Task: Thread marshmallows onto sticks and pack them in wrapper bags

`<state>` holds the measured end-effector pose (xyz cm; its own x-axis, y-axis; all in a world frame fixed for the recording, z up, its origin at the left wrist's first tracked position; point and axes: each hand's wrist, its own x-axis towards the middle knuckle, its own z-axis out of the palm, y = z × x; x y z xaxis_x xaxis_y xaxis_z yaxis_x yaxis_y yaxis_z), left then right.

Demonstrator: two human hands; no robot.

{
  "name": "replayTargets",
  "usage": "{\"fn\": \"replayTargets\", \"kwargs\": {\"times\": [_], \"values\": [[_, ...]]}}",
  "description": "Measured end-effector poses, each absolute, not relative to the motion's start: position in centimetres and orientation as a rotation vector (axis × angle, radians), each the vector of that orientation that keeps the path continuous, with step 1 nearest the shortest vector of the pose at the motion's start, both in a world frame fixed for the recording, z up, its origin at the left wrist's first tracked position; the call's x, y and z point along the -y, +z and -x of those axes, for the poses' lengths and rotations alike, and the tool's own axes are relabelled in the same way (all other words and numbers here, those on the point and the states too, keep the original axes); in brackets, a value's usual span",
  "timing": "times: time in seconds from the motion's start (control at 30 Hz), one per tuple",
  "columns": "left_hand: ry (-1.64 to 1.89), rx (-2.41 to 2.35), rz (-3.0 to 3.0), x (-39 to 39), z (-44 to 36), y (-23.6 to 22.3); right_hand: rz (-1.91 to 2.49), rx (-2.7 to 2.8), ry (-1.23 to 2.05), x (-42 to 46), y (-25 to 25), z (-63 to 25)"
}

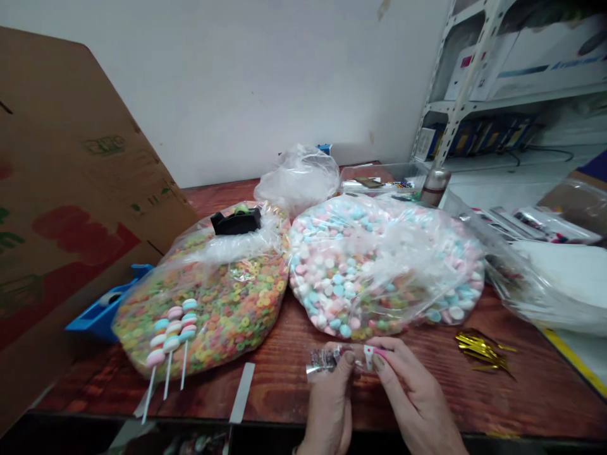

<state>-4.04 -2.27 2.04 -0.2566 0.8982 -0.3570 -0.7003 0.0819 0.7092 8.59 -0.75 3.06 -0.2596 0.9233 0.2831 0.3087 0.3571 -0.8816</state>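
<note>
Fingers (349, 357) of both hands are pinched closed just above the front edge of the table (279, 395). The left hand (329, 404) grips a crumpled piece of clear printed film (323, 361), while the right hand (412, 398) pinches a small white-and-pink tag (368, 357) right beside it; from this view, it is hard to tell whether the two are joined.

Just past the fingertips lies a large bag of pastel discs (379, 272), beside a bag of multicoloured cereal rings (203, 309). Three skewers of pastel discs (171, 332) rest on the ring bag, their sticks pointing toward the front edge, and a black tape dispenser (236, 221) sits at its far end. A pale strip (243, 392) lies at the front edge, left of the hands, and gold twist ties (481, 351) lie to their right. A blue holder (102, 316) is tucked against the ring bag's left side, under a leaning cardboard sheet (71, 189). Along the far edge are a white plastic bag (298, 180), a plastic box of beads (379, 180) and a metal can (435, 186).
</note>
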Motion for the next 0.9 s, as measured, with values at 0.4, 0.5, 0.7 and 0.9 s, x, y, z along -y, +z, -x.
{"fn": "replayTargets", "kwargs": {"times": [0.4, 0.5, 0.7, 0.9], "values": [[1.511, -0.944, -0.125, 2.4, 5.0, 2.1, 1.132, 1.831, 0.82, 1.5, 1.5, -7.9], [1.47, -0.836, -0.089, 2.5, 5.3, 1.9, 1.052, 1.907, 0.688, 1.4, 1.8, -7.9], [1.428, -0.673, 0.268, 2.2, 6.5, 1.3, 1.04, 1.919, 0.582, 1.5, 3.0, -8.1], [1.559, -0.691, 0.355, 3.8, 9.0, 2.4, 0.964, 1.894, 0.67, 1.5, 3.7, -7.5]]}}
